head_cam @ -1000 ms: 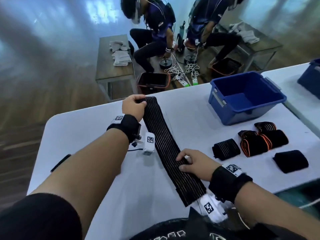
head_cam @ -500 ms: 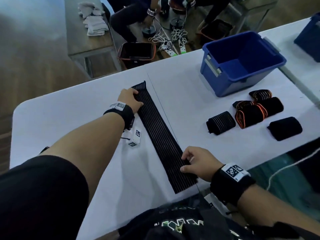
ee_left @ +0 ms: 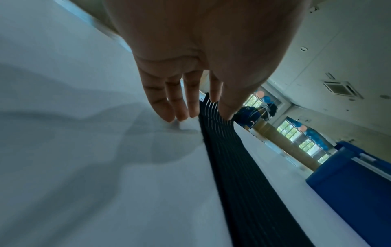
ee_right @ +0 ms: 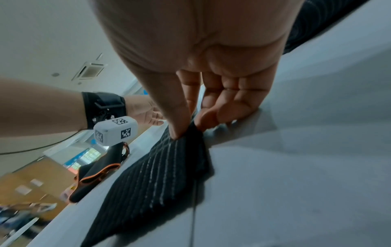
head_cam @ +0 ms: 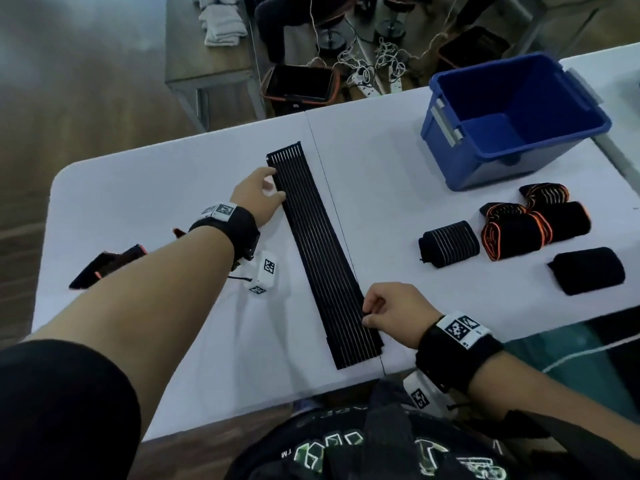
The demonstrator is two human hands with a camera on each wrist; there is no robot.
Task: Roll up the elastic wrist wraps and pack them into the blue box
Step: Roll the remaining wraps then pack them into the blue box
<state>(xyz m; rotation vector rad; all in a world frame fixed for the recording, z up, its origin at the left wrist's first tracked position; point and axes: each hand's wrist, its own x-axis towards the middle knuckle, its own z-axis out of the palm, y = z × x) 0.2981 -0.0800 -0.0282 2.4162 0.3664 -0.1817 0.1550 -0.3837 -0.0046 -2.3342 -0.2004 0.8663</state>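
A long black striped wrist wrap (head_cam: 322,251) lies flat and unrolled on the white table (head_cam: 173,323), running from far to near. My left hand (head_cam: 273,188) lies with straight fingers along its left edge near the far end; the left wrist view has the thumb over the wrap (ee_left: 222,150) and the hand (ee_left: 198,115) low on the table. My right hand (head_cam: 369,315) pinches the right edge close to the near end, thumb and forefinger on the fabric (ee_right: 169,167) in the right wrist view, hand (ee_right: 186,132). The blue box (head_cam: 502,168) stands open and empty at the far right.
Right of the wrap lie a striped roll (head_cam: 449,243), orange-trimmed rolls (head_cam: 519,230) and a plain black roll (head_cam: 588,270). An unrolled orange-trimmed wrap (head_cam: 104,265) lies at the left, partly behind my arm. Beyond the table are a low bench with towels (head_cam: 221,26) and floor trays (head_cam: 301,84).
My left hand slid off the wrap's far end to its left edge. My right hand left the top of the wrap and now pinches its right edge. The head view tilted downward.
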